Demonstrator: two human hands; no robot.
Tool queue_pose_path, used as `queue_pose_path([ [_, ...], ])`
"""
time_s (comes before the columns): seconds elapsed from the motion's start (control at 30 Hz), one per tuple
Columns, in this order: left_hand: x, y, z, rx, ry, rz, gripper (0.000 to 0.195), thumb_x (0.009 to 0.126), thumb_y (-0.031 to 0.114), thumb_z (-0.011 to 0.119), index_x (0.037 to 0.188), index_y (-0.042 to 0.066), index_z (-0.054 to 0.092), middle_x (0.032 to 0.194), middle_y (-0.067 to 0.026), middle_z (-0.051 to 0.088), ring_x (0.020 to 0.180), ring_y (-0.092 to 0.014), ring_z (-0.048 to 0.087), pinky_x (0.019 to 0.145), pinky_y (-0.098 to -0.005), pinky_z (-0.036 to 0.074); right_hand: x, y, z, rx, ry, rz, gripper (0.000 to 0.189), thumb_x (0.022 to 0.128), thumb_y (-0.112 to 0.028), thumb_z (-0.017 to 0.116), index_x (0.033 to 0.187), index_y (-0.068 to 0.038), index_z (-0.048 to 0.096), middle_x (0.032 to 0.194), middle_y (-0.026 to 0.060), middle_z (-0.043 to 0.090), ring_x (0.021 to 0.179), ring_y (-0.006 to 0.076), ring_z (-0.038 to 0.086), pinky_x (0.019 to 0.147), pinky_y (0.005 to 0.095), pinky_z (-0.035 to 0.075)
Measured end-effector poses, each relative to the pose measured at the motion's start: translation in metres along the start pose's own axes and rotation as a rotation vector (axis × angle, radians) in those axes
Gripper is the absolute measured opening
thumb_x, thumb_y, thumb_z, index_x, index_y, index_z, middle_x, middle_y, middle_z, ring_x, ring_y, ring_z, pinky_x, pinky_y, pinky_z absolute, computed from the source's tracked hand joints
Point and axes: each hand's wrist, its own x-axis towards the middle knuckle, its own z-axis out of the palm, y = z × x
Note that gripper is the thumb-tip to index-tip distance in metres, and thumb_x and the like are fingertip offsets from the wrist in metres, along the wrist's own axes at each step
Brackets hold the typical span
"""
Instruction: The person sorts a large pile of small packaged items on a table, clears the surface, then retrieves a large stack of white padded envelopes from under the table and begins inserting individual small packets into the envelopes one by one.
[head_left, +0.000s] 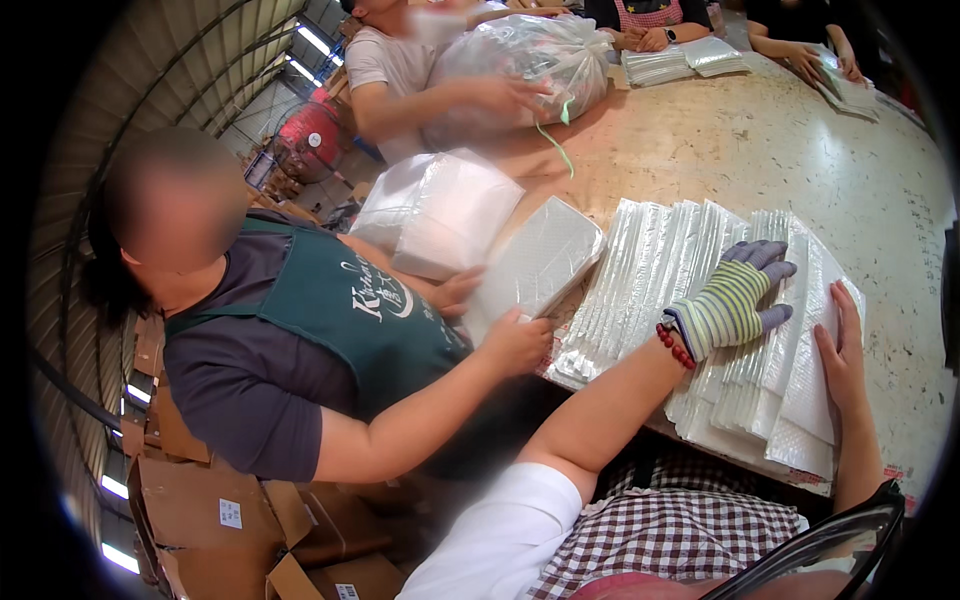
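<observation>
Fanned, overlapping rows of white bubble-wrap mailers (637, 277) lie along the table edge before me. My left hand (724, 304), in a striped yellow and grey knit glove with a red bead bracelet at the wrist, rests palm down on them with its fingers spread. At the right end of the rows my right hand (841, 345), bare, lies flat with its fingers against the outermost mailer. Neither hand appears to grip a mailer. The lower parts of some mailers are hidden under my left forearm.
A co-worker in a green apron (330, 292) handles a mailer stack (540, 255) at my left, beside a wrapped white bundle (457, 210). Other people stand around the wooden table (750, 142), with a large clear plastic bag (525, 67) and more mailers (660, 66). Cardboard boxes (210, 502) lie below left.
</observation>
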Motion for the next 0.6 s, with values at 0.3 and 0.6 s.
queue_pose_path([
  [0.3, -0.003, 0.013, -0.013, -0.066, 0.035, -0.026, 0.051, 0.090, 0.028, 0.073, 0.136, 0.006, 0.063, 0.152, -0.0237, 0.050, 0.140, -0.041, 0.047, 0.117, -0.0457, 0.039, -0.001, -0.003, 0.002, -0.041, 0.020, 0.008, 0.063, 0.093, -0.018, 0.070, 0.150, -0.003, 0.048, 0.161, 0.0196, 0.040, 0.151, 0.0345, 0.035, 0.125, 0.0424, 0.025],
  [0.6, -0.011, -0.002, -0.021, -0.156, -0.048, -0.078, 0.055, 0.088, 0.021, 0.075, 0.139, 0.007, 0.061, 0.152, -0.0231, 0.049, 0.140, -0.042, 0.046, 0.120, -0.0486, 0.037, -0.001, -0.012, 0.001, -0.157, -0.002, 0.033, 0.067, 0.094, -0.034, 0.072, 0.149, -0.002, 0.049, 0.161, 0.0219, 0.039, 0.150, 0.0391, 0.033, 0.125, 0.0471, 0.024],
])
